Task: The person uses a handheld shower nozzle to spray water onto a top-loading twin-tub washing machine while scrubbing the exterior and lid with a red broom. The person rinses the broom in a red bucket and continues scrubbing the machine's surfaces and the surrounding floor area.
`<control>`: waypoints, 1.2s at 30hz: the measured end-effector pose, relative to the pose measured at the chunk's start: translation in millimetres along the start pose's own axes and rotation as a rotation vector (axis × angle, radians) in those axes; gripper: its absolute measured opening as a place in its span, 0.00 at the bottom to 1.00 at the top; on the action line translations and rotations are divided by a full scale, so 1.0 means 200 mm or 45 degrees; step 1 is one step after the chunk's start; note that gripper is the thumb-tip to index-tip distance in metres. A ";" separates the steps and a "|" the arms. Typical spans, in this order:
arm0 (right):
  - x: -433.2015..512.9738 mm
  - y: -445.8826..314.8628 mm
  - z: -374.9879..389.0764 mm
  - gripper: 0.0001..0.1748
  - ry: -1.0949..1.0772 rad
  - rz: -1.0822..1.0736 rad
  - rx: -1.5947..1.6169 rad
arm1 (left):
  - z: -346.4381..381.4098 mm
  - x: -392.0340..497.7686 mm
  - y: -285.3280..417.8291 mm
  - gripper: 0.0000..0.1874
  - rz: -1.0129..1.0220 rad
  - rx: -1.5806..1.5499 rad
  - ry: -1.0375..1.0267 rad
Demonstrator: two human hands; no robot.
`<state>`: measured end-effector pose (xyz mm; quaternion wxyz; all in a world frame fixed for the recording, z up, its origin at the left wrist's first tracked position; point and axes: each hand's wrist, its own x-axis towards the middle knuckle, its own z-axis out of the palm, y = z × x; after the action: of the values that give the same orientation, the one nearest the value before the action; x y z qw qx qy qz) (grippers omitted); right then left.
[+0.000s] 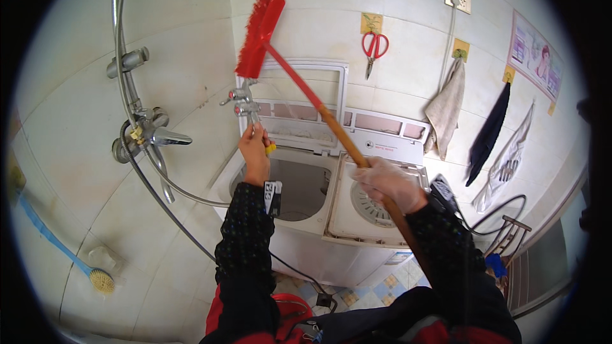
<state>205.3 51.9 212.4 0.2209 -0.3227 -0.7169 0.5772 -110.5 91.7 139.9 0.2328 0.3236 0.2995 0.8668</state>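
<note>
My right hand (394, 182), in a clear plastic glove, grips the wooden handle of a red broom (345, 138). The handle slants up and left to the red bristled head (267, 24), raised before the wall with its bristles facing left. My bare left hand (255, 153) is closed around the lower end of a chrome double tap (246, 107) with red marks. A small yellow part (271, 148) sticks out beside the fingers. Beneath both hands stands a white twin-tub washing machine (301, 248), its left tub (299, 186) uncovered and its left lid (343, 86) raised.
On the left wall are a shower mixer (167, 136), a hose (165, 212) and a blue-handled bath brush (60, 243). Red scissors (374, 47), a beige cloth (448, 110) and a dark cloth (487, 138) hang opposite. A cable plug (324, 300) dangles near a red basin (289, 306).
</note>
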 end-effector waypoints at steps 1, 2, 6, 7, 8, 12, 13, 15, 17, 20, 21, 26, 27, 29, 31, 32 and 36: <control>0.08 0.01 0.03 0.13 -0.082 -0.038 0.061 | -0.02 -0.03 0.01 0.08 -0.018 -0.026 0.024; 0.13 0.01 0.06 0.14 -0.120 -0.040 0.094 | -0.03 -0.05 0.02 0.08 -0.034 -0.012 0.039; 0.15 0.08 0.07 0.13 -0.166 -0.082 -0.015 | -0.10 -0.12 0.04 0.09 -0.046 0.084 0.047; 0.12 0.10 0.05 0.13 -0.143 -0.029 0.040 | -0.12 -0.12 0.04 0.09 -0.038 0.124 0.046; 0.07 0.12 0.02 0.13 -0.083 0.058 0.049 | -0.13 -0.12 0.05 0.10 -0.031 0.127 0.054; -0.22 0.21 -0.11 0.12 0.058 -0.031 0.216 | -0.19 -0.14 0.03 0.10 -0.051 0.146 0.069; -0.33 0.23 -0.16 0.13 0.147 -0.064 0.152 | -0.19 -0.13 0.02 0.10 -0.067 0.148 0.068; -0.52 0.25 -0.23 0.13 0.359 0.193 0.013 | -0.17 -0.15 0.00 0.11 -0.061 0.153 0.033; -0.75 0.28 -0.24 0.13 0.433 0.174 0.010 | -0.15 -0.15 -0.03 0.11 -0.076 0.148 0.007; -1.02 0.32 -0.21 0.14 0.476 0.474 0.276 | -0.06 -0.15 -0.07 0.11 -0.103 0.178 -0.080; -1.11 0.34 -0.19 0.14 0.447 0.574 0.471 | -0.03 -0.14 -0.08 0.11 -0.084 0.192 -0.121; -1.55 0.46 0.00 0.15 0.586 0.620 0.385 | 0.15 -0.08 -0.13 0.10 -0.140 0.202 -0.237; -1.59 0.50 0.01 0.15 0.589 0.630 0.397 | 0.18 -0.08 -0.14 0.10 -0.157 0.199 -0.265; -1.64 0.58 0.03 0.15 0.599 0.646 0.414 | 0.23 -0.10 -0.18 0.09 -0.193 0.239 -0.297; -1.68 0.65 0.06 0.14 0.645 0.649 0.474 | 0.25 -0.13 -0.22 0.09 -0.218 0.301 -0.323; -1.69 0.69 0.07 0.14 0.654 0.643 0.519 | 0.25 -0.14 -0.25 0.09 -0.230 0.350 -0.334; -1.73 0.76 0.08 0.15 0.723 0.594 0.604 | 0.18 -0.20 -0.36 0.10 -0.272 0.556 -0.312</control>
<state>465.7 -188.0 80.0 0.3410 -0.5622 -0.3832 0.6487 -42.6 132.8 96.0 0.2820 0.4352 0.4815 0.7066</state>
